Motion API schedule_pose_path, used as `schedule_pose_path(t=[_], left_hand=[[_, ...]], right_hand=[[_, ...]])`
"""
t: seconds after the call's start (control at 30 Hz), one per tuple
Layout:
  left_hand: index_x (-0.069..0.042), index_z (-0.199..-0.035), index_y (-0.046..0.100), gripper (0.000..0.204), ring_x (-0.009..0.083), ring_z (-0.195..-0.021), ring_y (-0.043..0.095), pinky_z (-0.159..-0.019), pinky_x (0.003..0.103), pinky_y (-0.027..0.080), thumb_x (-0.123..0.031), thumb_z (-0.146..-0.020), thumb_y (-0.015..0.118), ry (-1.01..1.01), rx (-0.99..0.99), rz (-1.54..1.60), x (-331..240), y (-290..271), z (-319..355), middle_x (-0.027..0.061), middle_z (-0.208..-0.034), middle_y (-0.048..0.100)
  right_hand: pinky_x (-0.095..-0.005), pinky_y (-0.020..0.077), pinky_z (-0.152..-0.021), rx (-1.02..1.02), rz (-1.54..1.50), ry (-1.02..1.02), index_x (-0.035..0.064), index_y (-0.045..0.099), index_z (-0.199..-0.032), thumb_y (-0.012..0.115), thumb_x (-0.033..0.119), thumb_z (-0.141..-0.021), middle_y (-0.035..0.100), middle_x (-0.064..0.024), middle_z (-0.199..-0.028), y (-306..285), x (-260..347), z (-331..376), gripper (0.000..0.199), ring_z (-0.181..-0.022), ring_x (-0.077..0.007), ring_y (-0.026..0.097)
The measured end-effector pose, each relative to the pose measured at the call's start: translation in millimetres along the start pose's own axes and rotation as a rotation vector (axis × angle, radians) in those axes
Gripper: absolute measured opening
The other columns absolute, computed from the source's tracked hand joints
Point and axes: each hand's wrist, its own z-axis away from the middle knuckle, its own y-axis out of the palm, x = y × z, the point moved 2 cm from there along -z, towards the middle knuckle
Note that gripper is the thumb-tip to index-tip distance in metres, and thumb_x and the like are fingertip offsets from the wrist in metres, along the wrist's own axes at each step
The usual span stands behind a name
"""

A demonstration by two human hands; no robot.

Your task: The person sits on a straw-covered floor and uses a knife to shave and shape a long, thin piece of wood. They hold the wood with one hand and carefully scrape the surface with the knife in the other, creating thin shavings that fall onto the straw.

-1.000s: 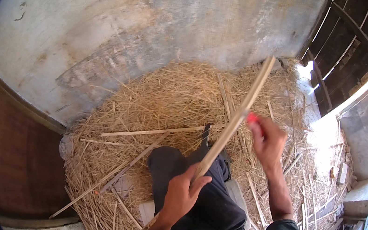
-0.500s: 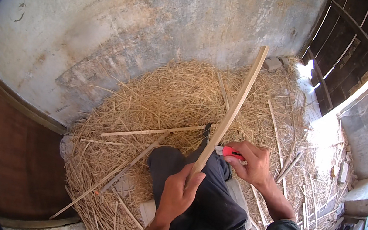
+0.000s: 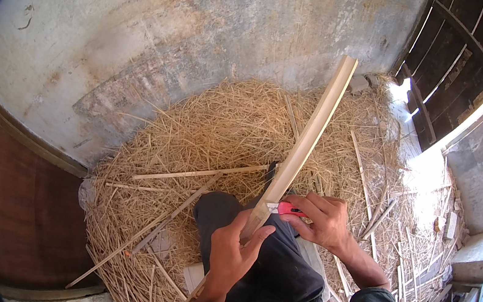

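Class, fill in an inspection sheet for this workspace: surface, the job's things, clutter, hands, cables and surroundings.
Surface: straw pile covering the ground.
Job's things: long bamboo strip; red-handled knife against it.
Clutter: thin bamboo slivers scattered on the straw.
Hands: left hand grips the strip low down; right hand holds the knife.
Cables: nothing seen.
Surroundings: grey plastered wall; dark wooden door.

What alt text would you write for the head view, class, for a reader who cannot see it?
A person's left hand grips a long pale bamboo strip while the right hand presses a red-handled knife against it, above a heap of straw-like shavings by a grey wall.
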Motion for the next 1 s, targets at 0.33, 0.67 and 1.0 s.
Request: schedule_pose_path(t=[0.33, 0.67, 1.0], left_hand=[[0.002, -0.106, 0.069, 0.029, 0.0078, -0.057, 0.054, -0.052, 0.028, 0.043, -0.024, -0.098, 0.078, -0.021, -0.030, 0.003, 5, 1, 4, 0.0064, -0.066, 0.062], [0.002, -0.102, 0.069, 0.025, 0.0070, -0.055, 0.054, -0.050, 0.028, 0.041, -0.022, -0.099, 0.077, -0.025, -0.023, -0.038, 11, -4, 7, 0.0053, -0.065, 0.060], [0.000, -0.100, 0.071, 0.030, 0.0095, -0.054, 0.057, -0.050, 0.030, 0.043, -0.029, -0.097, 0.079, -0.102, -0.002, -0.085, 23, -11, 28, 0.0063, -0.065, 0.064]], right_hand=[[-0.0302, 0.0518, -0.048, -0.035, 0.096, -0.026, 0.0142, 0.078, -0.105, 0.085, 0.039, -0.086, 0.065, 0.0031, -0.073, -3, 1, -3, 0.032, -0.054, -0.0141, 0.064], [-0.0306, 0.0511, -0.049, -0.076, 0.139, -0.046, 0.0153, 0.079, -0.104, 0.086, 0.041, -0.085, 0.063, 0.0034, -0.069, -4, -10, -8, 0.032, -0.053, -0.0150, 0.063], [-0.0298, 0.0443, -0.043, -0.387, 0.188, 0.270, 0.0091, 0.080, -0.103, 0.075, 0.038, -0.098, 0.070, -0.0031, -0.068, -20, -82, -22, 0.030, -0.048, -0.0117, 0.058]])
